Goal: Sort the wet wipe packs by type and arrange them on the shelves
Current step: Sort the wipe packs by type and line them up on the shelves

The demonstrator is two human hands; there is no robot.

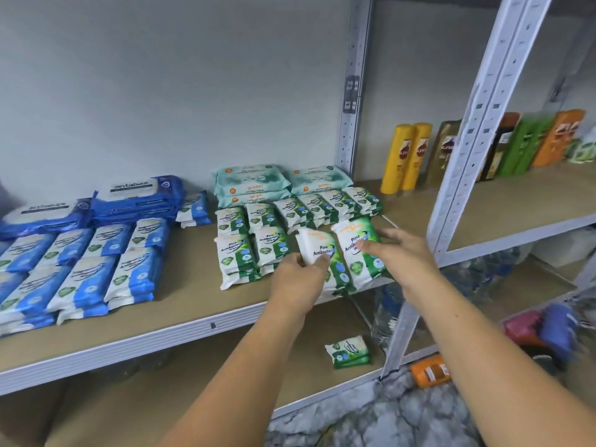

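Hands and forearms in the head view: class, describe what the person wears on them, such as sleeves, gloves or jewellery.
The left hand and right hand are ungloved, with no rings or watch showing; the left forearm and right forearm carry no sleeves as far as the frame shows.

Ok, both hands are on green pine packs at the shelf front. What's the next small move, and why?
Probably lower the left pine pack, gripped by the left hand, flat beside the right pine pack that the right hand holds. It sits tilted over the slot between that pack and the front green stacks.
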